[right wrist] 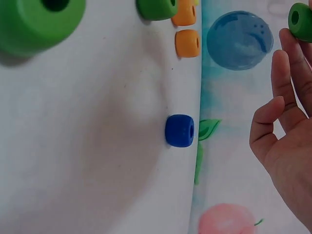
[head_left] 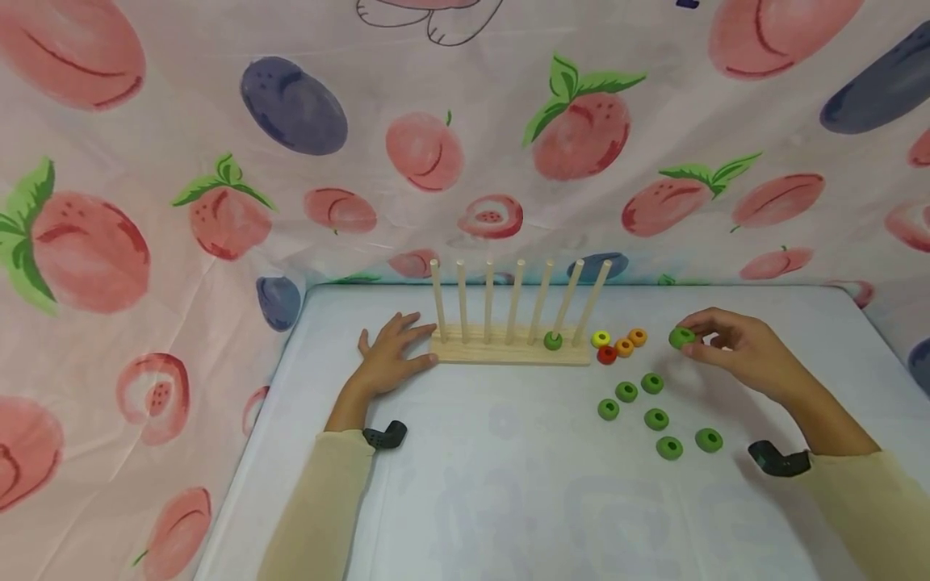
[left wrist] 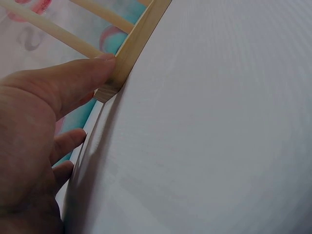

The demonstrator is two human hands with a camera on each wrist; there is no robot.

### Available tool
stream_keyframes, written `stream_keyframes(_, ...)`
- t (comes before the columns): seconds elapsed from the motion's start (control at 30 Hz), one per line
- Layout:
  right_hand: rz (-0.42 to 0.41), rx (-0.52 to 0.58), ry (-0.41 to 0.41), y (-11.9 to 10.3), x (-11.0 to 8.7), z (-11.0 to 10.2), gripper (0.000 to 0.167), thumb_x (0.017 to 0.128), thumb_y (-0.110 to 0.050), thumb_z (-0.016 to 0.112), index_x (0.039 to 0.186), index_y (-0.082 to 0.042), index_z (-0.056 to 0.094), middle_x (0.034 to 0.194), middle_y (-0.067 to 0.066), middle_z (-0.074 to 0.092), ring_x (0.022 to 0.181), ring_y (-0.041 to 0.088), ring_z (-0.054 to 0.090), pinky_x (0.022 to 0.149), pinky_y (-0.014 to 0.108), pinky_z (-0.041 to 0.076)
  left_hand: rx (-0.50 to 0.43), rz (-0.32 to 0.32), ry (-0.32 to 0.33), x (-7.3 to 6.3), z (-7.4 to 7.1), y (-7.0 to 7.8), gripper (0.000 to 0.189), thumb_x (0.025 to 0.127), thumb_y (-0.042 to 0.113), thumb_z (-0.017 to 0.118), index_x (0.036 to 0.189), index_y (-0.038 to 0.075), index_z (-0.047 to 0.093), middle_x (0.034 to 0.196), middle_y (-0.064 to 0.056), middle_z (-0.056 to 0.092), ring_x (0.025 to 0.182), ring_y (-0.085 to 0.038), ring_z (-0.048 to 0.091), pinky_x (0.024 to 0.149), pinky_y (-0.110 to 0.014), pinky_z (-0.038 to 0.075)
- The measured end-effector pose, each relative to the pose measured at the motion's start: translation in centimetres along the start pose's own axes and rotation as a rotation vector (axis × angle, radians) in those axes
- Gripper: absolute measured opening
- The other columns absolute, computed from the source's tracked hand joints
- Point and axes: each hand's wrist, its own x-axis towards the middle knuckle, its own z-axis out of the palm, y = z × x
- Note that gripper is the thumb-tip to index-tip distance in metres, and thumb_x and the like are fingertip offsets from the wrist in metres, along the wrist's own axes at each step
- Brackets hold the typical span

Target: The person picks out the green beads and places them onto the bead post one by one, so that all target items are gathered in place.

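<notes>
A wooden peg rack [head_left: 508, 353] with several upright pegs stands at the back of the table; one green bead [head_left: 553, 341] sits low on its second peg from the right. My left hand [head_left: 388, 359] grips the rack's left end, its thumb [left wrist: 105, 68] against the front edge and the index finger at the back corner. To the right, my right hand [head_left: 734, 347] pinches a green bead [head_left: 681, 337] between thumb and fingers, held above the table. In the right wrist view this bead [right wrist: 301, 22] shows at the fingertips, partly cut off by the frame edge.
Several loose green beads [head_left: 656, 419] lie front right of the rack. Near its right end are a yellow bead [head_left: 601, 339], a red bead [head_left: 606, 355] and two orange beads [head_left: 624, 347]. The right wrist view shows a blue bead [right wrist: 179, 130] near the table's back edge.
</notes>
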Motion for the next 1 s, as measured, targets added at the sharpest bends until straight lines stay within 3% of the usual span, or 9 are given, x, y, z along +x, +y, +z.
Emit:
stream_keyframes(0.3,0.035,0.009,0.012,-1.3,0.4,-0.1,0.027,0.095,-0.021,0.074,0.121,-0.016,0.07,0.106,-0.015,0.068,0.1,0.0,0.054,0.077,0.014,0.047,-0.01,-0.002,-0.001,-0.1,0.0,0.0,0.063,0.092,0.054,0.069,0.149,0.031,0.054,0.167,-0.002,0.031,0.16,-0.032,0.011,0.115,-0.073,-0.014)
stream_keyframes(0.6,-0.006,0.034,0.037,-2.0,0.8,-0.4,0.026,0.094,-0.014,0.075,0.119,-0.013,0.071,0.103,-0.015,0.069,0.095,0.003,0.057,0.074,0.017,0.049,-0.004,-0.001,-0.002,-0.1,0.0,0.2,0.063,0.092,0.053,0.069,0.149,0.031,0.054,0.167,-0.002,0.031,0.16,-0.032,0.012,0.115,-0.073,-0.013)
stream_keyframes(1.0,0.002,0.023,0.036,-3.4,1.8,-0.1,0.027,0.095,-0.023,0.075,0.12,-0.014,0.071,0.107,-0.019,0.068,0.099,0.0,0.056,0.081,0.01,0.044,-0.01,-0.005,-0.009,0.0,0.0,0.1,0.063,0.092,0.054,0.07,0.149,0.031,0.054,0.168,-0.002,0.031,0.16,-0.031,0.01,0.115,-0.073,-0.014)
